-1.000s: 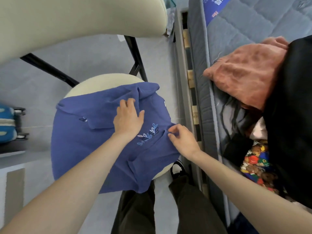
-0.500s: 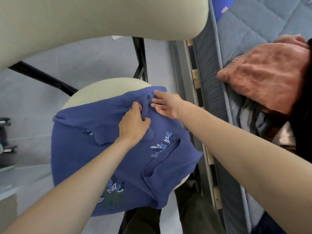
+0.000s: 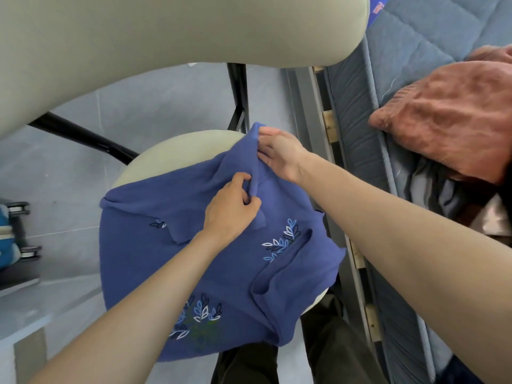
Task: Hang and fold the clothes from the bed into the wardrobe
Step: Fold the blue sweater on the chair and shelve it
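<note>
Shirt: the blue shirt (image 3: 155, 245) lies spread over the round chair seat (image 3: 171, 151) beside the bed (image 3: 410, 51), which likely serves as a folding surface.
Left hand: the left hand (image 3: 230, 210) has its fingers pinching a ridge of cloth, seemingly to anchor it.
Right hand: the right hand (image 3: 279, 155) has its fingers gripping the raised far edge, probably to fold it over.
Writing: the mattress tag (image 3: 376, 9) is too blurred to read.

The blue shirt (image 3: 155, 245) (leaf embroidery) lies spread over the seat (image 3: 171, 151), far corner raised; a rust cloth (image 3: 448, 115) lies crumpled on the bed (image 3: 415, 37).
</note>
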A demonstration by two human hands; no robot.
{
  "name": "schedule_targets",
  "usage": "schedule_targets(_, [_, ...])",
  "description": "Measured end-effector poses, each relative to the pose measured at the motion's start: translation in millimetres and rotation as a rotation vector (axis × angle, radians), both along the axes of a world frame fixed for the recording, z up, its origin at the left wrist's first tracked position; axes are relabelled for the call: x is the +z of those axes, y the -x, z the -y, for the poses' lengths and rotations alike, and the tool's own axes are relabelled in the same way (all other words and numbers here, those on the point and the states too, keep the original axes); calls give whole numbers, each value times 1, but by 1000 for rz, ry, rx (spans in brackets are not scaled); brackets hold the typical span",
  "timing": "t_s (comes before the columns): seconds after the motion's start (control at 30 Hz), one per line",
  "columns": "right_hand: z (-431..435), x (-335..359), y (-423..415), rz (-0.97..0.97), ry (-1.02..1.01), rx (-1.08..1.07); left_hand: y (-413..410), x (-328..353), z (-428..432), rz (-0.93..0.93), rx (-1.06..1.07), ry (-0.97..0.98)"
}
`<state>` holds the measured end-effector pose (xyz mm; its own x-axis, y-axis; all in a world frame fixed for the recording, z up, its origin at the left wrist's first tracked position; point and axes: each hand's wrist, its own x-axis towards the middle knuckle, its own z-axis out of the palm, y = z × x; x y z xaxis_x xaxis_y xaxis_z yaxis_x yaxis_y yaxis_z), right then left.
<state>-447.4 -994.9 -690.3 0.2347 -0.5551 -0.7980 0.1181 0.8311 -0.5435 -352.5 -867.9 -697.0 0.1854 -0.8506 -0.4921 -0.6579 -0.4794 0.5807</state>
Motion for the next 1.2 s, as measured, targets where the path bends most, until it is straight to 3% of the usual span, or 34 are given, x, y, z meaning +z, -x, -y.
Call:
schedule_targets(0.13, [-13,-2,35,-206,89,-45,-3,6,10,14,-74,38])
schedule_targets(0.23, [-35,-7,70,-351,86,75,-5,12,23,91,-146,110])
schedule_targets(0.33, [-59,-13,107,-481,93,260,-4,19,42,215,-366,124])
schedule_targets(0.5, [-92,-15,154,-302,-21,655,9,24,77,444,-831,-1])
schedule_targets(0.6, [-108,-25,164,-419,110,872,19,23,91,649,-1030,-57])
schedule_targets(0.67, [-114,-30,165,-525,218,832,25,23,96,761,-1090,-80])
schedule_targets(0.77, [-114,-27,165,-507,229,675,28,21,101,836,-1084,-127])
schedule_targets(0.9, [-109,-24,166,-576,305,751,26,19,113,878,-1093,-173])
schedule_targets(1.0, [-106,-25,165,-527,287,710,28,17,126,921,-1220,-170])
schedule_targets(1.1, [-102,-26,162,-479,257,635,35,13,143,884,-1363,-317])
schedule_targets(1.2, [-95,-31,161,-464,227,698,42,8,155,746,-1427,-468])
